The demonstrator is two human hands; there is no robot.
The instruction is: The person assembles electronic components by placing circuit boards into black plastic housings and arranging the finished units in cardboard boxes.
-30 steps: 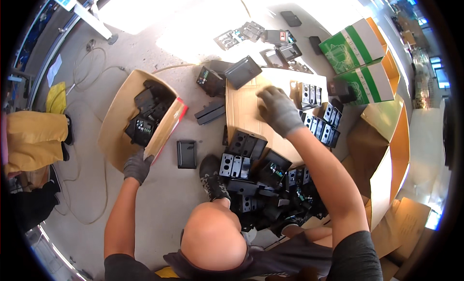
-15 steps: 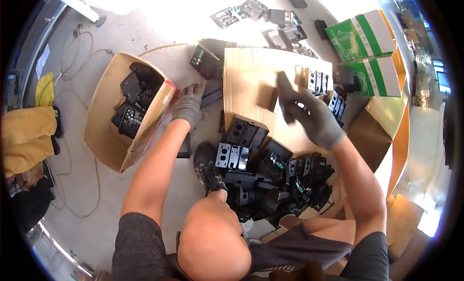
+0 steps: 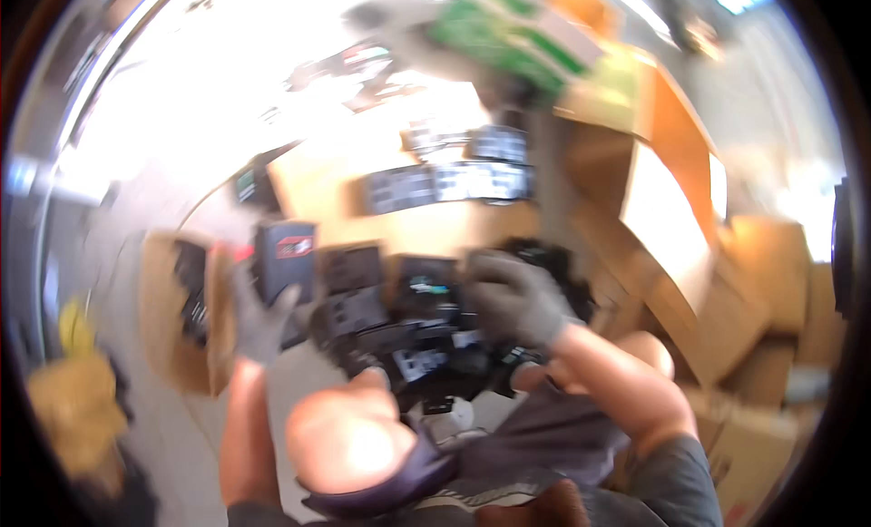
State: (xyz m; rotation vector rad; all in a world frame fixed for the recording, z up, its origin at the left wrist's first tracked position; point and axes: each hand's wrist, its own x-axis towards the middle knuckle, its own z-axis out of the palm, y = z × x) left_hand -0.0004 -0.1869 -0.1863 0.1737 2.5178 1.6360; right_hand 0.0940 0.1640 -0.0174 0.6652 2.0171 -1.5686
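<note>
My left hand [image 3: 261,323], in a grey glove, is at the left beside a small open carton [image 3: 163,318]. Its fingers and thumb are around the lower left of a black box with a red label [image 3: 287,255], which it appears to grip. My right hand [image 3: 522,300], also gloved, is over the right side of a heap of black plastic housings [image 3: 422,332]. Motion blur smears its fingers, and anything in them is hidden. Several housings [image 3: 481,180] with pale, shiny faces lie in rows on a large flat carton [image 3: 336,178] beyond the heap.
Black parts lie in the small carton. More dark parts [image 3: 349,69] are on the bright floor at the back left. Green and white boxes [image 3: 508,37] stand at the far side. Open brown cartons [image 3: 671,228] crowd the right. My knee [image 3: 349,436] is close to the heap.
The whole view has swung to the right and blurred. My right hand has come down from above the large carton to the heap. The red-labelled box now shows at my left hand.
</note>
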